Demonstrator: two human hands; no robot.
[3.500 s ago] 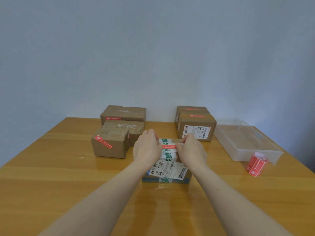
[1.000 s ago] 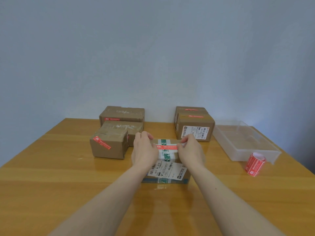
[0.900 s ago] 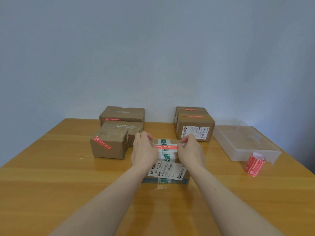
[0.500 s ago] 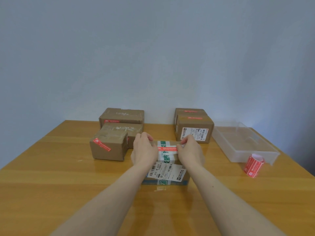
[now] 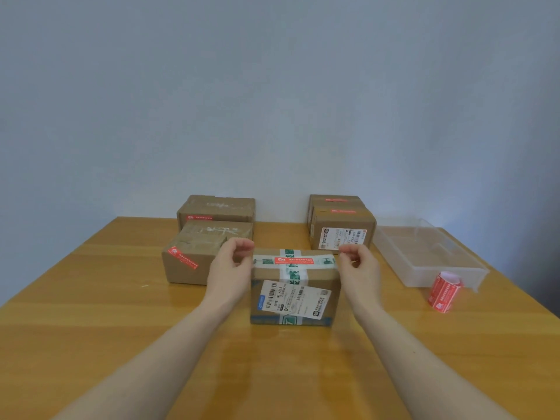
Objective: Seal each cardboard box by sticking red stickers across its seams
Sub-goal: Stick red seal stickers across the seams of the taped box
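Cardboard box (image 5: pixel 295 294) between empty, loosely curled left hand (image 5: pixel 228 274) and right hand (image 5: pixel 360 272); red sticker (image 5: pixel 294 261) applied; probably light, stiff; grip its sides.

A red sticker (image 5: pixel 294 261) lies across the top of the front cardboard box (image 5: pixel 294 288). The left hand (image 5: pixel 229 274) and right hand (image 5: pixel 360 273) hover beside it, fingers loosely curled, holding nothing.

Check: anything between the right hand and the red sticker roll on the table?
Nothing visible. The right hand hovers beside the taped cardboard box at centre; the red sticker roll lies to its right on bare wooden table. The clear plastic tray sits behind the roll, off the direct line.
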